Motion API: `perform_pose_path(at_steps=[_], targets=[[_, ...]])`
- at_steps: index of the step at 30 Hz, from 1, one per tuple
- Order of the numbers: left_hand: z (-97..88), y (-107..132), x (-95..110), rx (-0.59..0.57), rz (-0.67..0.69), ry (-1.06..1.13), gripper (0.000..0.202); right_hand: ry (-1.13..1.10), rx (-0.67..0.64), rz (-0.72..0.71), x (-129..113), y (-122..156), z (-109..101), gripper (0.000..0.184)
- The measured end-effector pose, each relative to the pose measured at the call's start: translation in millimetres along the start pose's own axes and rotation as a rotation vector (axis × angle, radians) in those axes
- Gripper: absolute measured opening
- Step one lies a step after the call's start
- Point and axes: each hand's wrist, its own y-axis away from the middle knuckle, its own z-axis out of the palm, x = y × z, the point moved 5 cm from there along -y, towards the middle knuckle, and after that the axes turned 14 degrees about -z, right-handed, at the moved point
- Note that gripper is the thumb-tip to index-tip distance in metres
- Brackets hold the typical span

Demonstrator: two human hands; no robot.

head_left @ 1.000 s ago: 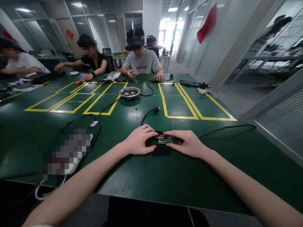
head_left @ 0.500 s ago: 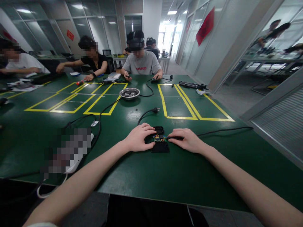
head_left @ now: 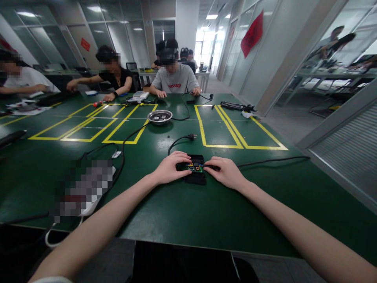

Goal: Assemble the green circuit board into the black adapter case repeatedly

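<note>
A small green circuit board (head_left: 194, 168) with copper-coloured coils lies between two halves of a black plastic case, the far half (head_left: 196, 158) behind it and the near half (head_left: 195, 179) in front. My left hand (head_left: 171, 168) curves around the left end of the board, thumb and fingers closed on it. At the right end, my right hand (head_left: 224, 171) pinches the end of a black power cable (head_left: 273, 160) against the board. Fingertips hide the exact contact points on both sides.
A plug (head_left: 192, 137) on a black cord lies beyond my hands. Farther off stands a metal bowl (head_left: 159, 117) with small metal parts. A power strip (head_left: 94, 192), blurred out, lies left. Yellow tape (head_left: 224, 147) marks the green table; co-workers sit across.
My right hand has come closer to my left hand and to the board. Hands, board and case sit slightly farther left and up in view. A co-worker opposite has lowered a hand to the table.
</note>
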Motion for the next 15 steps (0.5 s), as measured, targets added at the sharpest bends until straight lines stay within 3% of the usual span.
perform_pose_path(at_steps=[7, 15], targets=[[0.0, 1.4, 6.0, -0.006, -0.078, -0.122, 0.037, -0.079, 0.030, 0.075, 1.0, 0.1, 0.1, 0.033], [3.8, 0.7, 4.1, -0.004, -0.087, -0.194, 0.034, -0.086, -0.004, 0.010, 0.6, 0.2, 3.2, 0.027]])
